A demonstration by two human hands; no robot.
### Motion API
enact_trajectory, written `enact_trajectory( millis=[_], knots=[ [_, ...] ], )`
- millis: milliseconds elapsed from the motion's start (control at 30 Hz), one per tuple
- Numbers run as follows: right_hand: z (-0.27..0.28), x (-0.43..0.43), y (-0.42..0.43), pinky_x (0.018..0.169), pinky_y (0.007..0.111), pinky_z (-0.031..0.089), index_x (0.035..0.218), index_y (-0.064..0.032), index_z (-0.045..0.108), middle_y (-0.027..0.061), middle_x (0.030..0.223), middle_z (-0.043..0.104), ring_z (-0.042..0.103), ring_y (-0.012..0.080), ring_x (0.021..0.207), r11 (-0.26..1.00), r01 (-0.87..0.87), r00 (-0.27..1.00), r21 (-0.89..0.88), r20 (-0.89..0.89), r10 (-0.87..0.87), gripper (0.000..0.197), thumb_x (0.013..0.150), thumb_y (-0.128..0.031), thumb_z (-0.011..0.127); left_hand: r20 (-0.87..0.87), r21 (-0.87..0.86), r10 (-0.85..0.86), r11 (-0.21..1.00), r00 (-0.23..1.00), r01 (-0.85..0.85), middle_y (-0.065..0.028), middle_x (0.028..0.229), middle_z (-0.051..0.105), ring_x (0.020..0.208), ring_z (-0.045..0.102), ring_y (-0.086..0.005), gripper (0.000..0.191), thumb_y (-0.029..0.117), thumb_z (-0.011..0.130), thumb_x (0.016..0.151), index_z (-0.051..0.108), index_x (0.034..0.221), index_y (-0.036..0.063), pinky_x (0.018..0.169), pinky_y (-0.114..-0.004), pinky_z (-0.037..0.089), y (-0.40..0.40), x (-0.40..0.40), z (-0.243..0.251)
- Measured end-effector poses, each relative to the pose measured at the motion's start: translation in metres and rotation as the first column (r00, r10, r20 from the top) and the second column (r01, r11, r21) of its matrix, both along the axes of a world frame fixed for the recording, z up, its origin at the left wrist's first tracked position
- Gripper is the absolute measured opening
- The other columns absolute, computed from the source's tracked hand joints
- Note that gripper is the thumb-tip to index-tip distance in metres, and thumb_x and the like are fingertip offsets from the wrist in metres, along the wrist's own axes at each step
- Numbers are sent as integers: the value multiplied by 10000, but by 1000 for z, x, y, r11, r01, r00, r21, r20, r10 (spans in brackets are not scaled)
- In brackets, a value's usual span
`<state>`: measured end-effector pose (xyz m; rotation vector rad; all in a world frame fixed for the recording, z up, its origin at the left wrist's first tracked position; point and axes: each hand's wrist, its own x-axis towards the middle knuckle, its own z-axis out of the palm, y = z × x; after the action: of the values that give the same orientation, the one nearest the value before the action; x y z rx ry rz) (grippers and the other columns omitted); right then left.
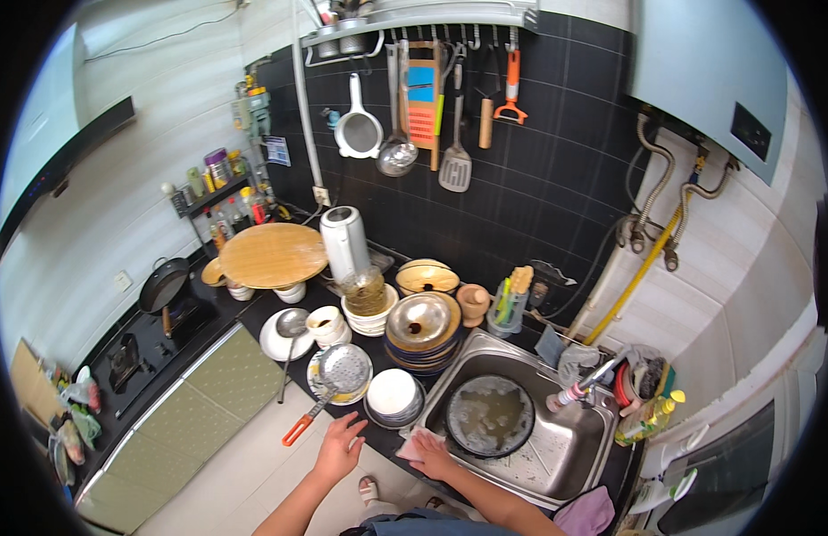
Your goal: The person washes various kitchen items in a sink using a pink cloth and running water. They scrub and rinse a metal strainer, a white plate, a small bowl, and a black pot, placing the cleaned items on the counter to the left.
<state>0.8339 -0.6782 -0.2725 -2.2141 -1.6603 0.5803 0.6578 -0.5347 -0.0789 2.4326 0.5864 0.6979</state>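
Note:
My right hand (pixel 430 453) lies flat, palm down, on a pale pink cloth (pixel 411 445) at the counter edge, left of the sink. My left hand (pixel 339 443) hovers with fingers apart and holds nothing, near the orange-handled skimmer (pixel 344 368) that rests on a patterned plate. Just beyond my hands stands a stack of bowls (pixel 392 394) on the black counter. In the steel sink (pixel 567 477) sits a round dark-rimmed pan (pixel 490 415) holding cloudy, foamy water. Left of the skimmer, a ladle (pixel 292 323) lies across a white plate.
Stacked plates with a metal lid (pixel 419 317), a glass jar (pixel 364 292), a white kettle (pixel 346 241) and a round wooden board (pixel 273 256) crowd the back. The faucet (pixel 588 380) reaches over the sink; a yellow soap bottle (pixel 648 421) and a purple cloth (pixel 585 512) are at right.

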Motion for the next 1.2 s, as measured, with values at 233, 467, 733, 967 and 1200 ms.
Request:
enact_trajectory(
  millis=[233,467,733,967,1200],
  knots=[
    [31,12,-6,904,388,403,1099,-5,539,167,1145,539,508,328,1050,890,243,954,386,-264,-145,371,763,-161,566,-37,110,110,988,993,-105,-177,1163,498,1025,484,-343,342,50,605,722,583,1063,45,879,-406,405,4,-50,3],
    [127,8,29,795,376,432,902,-7,595,139,953,608,559,317,884,627,363,931,690,-245,-270,149,805,-104,538,-73,223,230,952,970,-209,-163,1220,449,1143,419,-341,420,97,621,717,541,1129,74,936,-429,341,25,-106,34],
    [194,-102,130,867,385,384,877,-17,553,150,1022,549,501,320,979,657,137,981,741,-195,16,161,745,-97,600,-134,340,523,822,842,-457,-186,1304,370,1239,302,-369,502,270,606,782,465,1220,70,979,-529,254,58,-236,32],
    [214,-259,229,931,405,339,1029,-15,546,149,1169,491,442,331,1093,680,-162,920,716,-139,366,303,753,-124,601,-263,401,783,620,564,-674,-206,1358,290,1271,238,-383,629,412,549,809,375,1286,41,993,-534,232,56,-398,18],
    [181,-411,292,925,394,350,1035,-25,553,151,1175,488,452,327,1084,657,-340,773,672,-198,602,303,757,-134,609,-302,431,920,366,251,-825,-217,1364,274,1270,232,-387,668,455,531,804,361,1296,36,991,-538,229,19,-535,4]
  ],
)
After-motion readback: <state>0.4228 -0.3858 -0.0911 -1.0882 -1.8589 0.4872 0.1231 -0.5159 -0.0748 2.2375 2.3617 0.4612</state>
